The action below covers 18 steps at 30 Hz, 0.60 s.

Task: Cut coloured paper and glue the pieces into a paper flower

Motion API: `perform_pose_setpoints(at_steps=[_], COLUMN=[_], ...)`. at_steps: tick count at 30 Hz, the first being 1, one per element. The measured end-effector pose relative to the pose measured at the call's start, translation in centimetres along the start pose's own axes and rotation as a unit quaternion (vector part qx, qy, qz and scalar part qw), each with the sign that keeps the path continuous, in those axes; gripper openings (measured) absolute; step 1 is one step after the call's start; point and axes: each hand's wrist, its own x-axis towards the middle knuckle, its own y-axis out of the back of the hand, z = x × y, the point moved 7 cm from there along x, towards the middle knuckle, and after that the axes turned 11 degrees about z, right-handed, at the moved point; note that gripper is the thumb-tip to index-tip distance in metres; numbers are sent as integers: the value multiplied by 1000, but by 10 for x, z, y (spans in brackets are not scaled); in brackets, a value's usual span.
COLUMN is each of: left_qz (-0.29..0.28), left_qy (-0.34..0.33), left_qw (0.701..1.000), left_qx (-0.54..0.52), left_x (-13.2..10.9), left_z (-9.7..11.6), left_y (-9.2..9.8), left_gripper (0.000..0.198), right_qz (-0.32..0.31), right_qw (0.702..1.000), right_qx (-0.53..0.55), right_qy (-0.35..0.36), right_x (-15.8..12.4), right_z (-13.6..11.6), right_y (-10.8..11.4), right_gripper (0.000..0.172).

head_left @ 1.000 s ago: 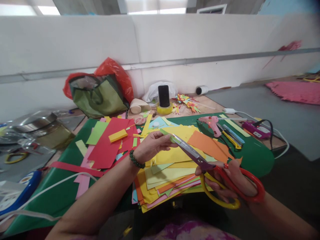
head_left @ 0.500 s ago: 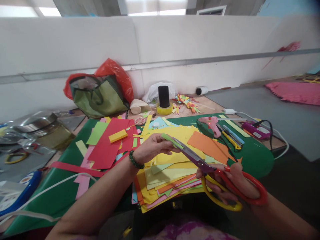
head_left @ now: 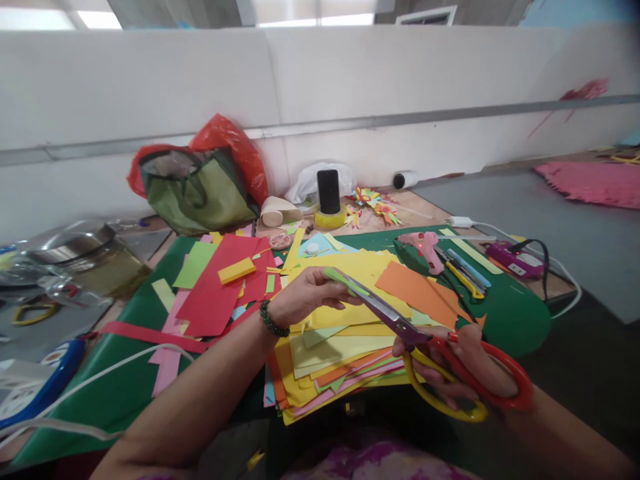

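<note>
My left hand (head_left: 311, 293) pinches a small strip of green paper (head_left: 345, 280) between thumb and fingers. My right hand (head_left: 460, 367) grips a pair of scissors (head_left: 404, 327) by its red and yellow handles. The scissor blades point to the upper left and lie along the green strip, close to my left fingertips. Whether the blades are fully closed on the paper is hard to make out. Beneath both hands lies a stack of coloured paper (head_left: 325, 347), mostly yellow, with orange paper (head_left: 420, 293) on its right side.
Red paper sheets (head_left: 215, 287) lie on the green mat (head_left: 515, 313). To the right are a pink glue gun (head_left: 425, 248), a yellow cutter knife (head_left: 465, 277) and a purple device (head_left: 515, 260). Behind stand a phone (head_left: 329, 191) and a green bag (head_left: 197, 193). A white cable (head_left: 115, 367) crosses the left.
Both hands, the green strip and the scissors hold nearly the same position. The whole view has shifted very slightly.
</note>
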Motion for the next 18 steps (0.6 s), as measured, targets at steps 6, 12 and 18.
perform_pose_setpoints(at_steps=[6,12,18], left_qz=[-7,-16,-24], left_qy=[-9,-18,-25], left_qw=[1000,999,997], left_qx=[25,40,67], left_x=[0,0,-2], left_z=[-2,-1,-2], left_y=[-2,-3,-5], left_gripper=[36,36,31], right_qz=[-11,5,8], right_qw=[1000,1000,1000], right_qx=[-2,-4,-20], right_qy=[14,2,16], right_x=[2,1,1], right_z=[-2,0,-2], right_y=[-3,-1,-5], right_gripper=[89,88,86])
